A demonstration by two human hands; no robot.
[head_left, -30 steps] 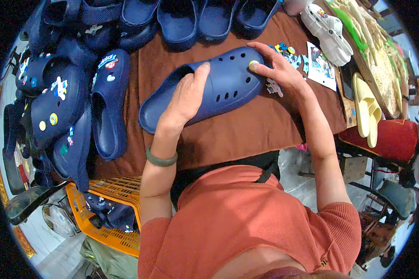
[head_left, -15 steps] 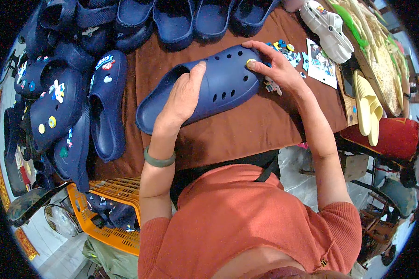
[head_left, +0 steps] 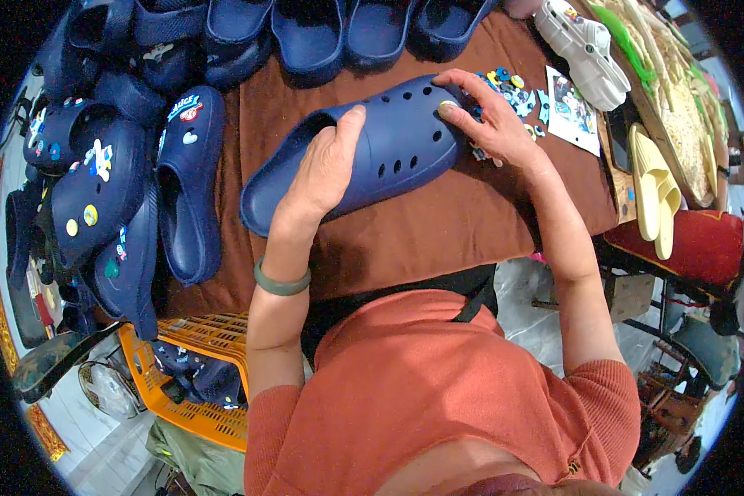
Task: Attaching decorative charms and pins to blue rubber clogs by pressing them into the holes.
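Pressing at a yellow charm on the blue clog, the right hand spreads thumb from fingers; the left hand hides its fingers. With the clog at twelve o'clock over brown cloth, a thumb slip could dislodge the charm.

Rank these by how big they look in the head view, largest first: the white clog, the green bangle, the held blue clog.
1. Held blue clog, though partly covered
2. White clog
3. Green bangle
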